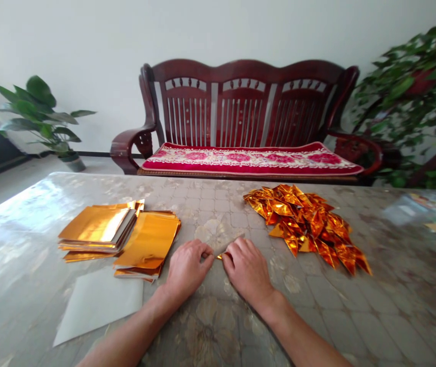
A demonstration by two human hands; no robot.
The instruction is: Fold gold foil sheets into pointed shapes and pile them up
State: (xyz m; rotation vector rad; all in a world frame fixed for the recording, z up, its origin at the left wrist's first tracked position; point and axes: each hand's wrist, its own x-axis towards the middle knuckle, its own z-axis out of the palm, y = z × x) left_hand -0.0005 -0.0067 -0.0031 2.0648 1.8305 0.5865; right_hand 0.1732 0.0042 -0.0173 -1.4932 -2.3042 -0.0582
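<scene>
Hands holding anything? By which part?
Left hand and right hand both pinch one small gold-backed silvery foil sheet at its near edge, against the patterned table.

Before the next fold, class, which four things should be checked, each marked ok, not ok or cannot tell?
1. The left hand and right hand both pinch the sheet: ok.
2. Edges of the sheet lined up: cannot tell, the fingers cover them.
3. The gold sheet stacks lie beside the left hand: ok.
4. The pile of folded gold pieces sits apart from the sheet, on the right-hand side: ok.
</scene>
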